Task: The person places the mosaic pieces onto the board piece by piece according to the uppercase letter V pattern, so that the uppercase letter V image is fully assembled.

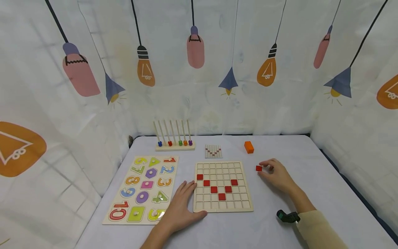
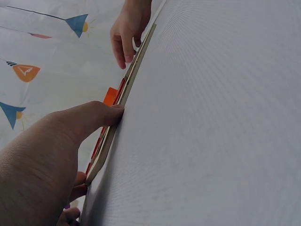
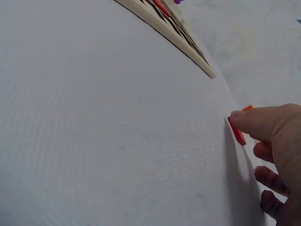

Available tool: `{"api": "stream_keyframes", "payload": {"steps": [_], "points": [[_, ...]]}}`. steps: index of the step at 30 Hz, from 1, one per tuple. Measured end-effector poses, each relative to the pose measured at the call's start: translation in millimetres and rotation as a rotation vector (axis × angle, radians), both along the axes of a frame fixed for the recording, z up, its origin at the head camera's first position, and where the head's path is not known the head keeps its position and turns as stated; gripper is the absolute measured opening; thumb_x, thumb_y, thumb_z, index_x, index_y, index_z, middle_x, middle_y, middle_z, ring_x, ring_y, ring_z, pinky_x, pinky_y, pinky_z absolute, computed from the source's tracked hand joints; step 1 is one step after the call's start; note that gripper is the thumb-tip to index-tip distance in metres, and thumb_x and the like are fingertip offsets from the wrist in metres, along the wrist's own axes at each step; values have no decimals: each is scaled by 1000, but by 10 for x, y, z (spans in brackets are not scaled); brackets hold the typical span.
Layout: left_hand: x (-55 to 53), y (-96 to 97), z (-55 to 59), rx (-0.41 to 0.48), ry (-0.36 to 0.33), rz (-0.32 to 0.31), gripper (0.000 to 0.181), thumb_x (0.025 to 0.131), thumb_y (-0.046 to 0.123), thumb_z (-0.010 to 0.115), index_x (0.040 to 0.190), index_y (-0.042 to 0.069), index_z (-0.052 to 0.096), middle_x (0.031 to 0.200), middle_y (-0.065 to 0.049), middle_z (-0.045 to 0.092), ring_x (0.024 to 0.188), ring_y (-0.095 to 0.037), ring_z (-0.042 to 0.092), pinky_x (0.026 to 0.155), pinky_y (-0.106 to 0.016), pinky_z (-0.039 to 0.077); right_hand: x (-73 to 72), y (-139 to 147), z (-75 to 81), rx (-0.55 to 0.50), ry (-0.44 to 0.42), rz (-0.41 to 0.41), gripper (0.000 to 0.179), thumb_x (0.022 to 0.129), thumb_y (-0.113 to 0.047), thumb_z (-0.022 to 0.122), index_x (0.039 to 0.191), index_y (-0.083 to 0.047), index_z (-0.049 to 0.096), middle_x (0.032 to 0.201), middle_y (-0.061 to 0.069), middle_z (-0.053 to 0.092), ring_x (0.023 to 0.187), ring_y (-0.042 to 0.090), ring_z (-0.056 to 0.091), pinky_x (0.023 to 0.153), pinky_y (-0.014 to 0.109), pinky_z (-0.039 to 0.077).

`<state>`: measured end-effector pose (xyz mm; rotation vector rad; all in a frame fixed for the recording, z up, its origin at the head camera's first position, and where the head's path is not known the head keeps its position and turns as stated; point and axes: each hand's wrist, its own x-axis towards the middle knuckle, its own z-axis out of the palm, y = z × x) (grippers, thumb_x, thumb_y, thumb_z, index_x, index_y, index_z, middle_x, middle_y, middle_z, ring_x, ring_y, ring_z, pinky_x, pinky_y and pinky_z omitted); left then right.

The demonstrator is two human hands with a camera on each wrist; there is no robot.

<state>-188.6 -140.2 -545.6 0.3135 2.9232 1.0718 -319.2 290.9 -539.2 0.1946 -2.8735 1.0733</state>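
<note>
A square wooden grid board (image 1: 203,207) lies on the table, with several red square tiles (image 1: 221,196) set in its cells in a V pattern. My left hand (image 1: 181,210) holds the board's near left corner, fingers along the left side and thumb (image 2: 106,113) against the near edge. To the right of the board, my right hand (image 1: 278,175) pinches a red square tile (image 1: 258,168) between thumb and forefinger. In the right wrist view this tile (image 3: 237,132) appears tilted under the thumb tip, close to the tablecloth.
Behind the board lies a small pattern card (image 1: 213,151). An orange block (image 1: 249,147) stands to its right. On the left are a number-and-shape puzzle board (image 1: 124,221), partly behind my left arm, and a peg stand (image 1: 175,147) with coloured beads. White cloth covers the table (image 1: 236,231).
</note>
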Motion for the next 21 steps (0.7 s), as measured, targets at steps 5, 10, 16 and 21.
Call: {"api": "stream_keyframes", "payload": {"steps": [5,10,16,21], "points": [[0,-4,-4,-1,0,1,111,77,70,90,168,21,50,178,5,42,173,-34,23,136,-66,31,-14,-6,-2,7,-3,2,42,99,-33,86,135,-14,77,131,12,67,116,29,57,93,32,55],[2,-2,0,3,0,1,111,77,70,90,168,20,50,178,5,42,173,-34,23,136,-66,31,-31,-13,-17,8,-11,2,41,99,-32,86,135,-13,77,130,12,67,116,29,57,94,32,55],[3,-2,0,6,-1,0,111,77,69,90,168,21,49,179,6,42,173,-34,22,136,-66,30,-45,-17,-19,17,-14,-10,38,100,-29,85,133,-13,79,130,12,67,116,28,57,98,39,56],[-5,-2,-10,6,-2,-2,111,77,70,90,169,21,49,179,6,42,173,-34,22,136,-66,30,-38,-16,-17,23,-4,-17,33,101,-28,84,130,-13,81,128,11,68,114,28,57,96,36,55]]}}
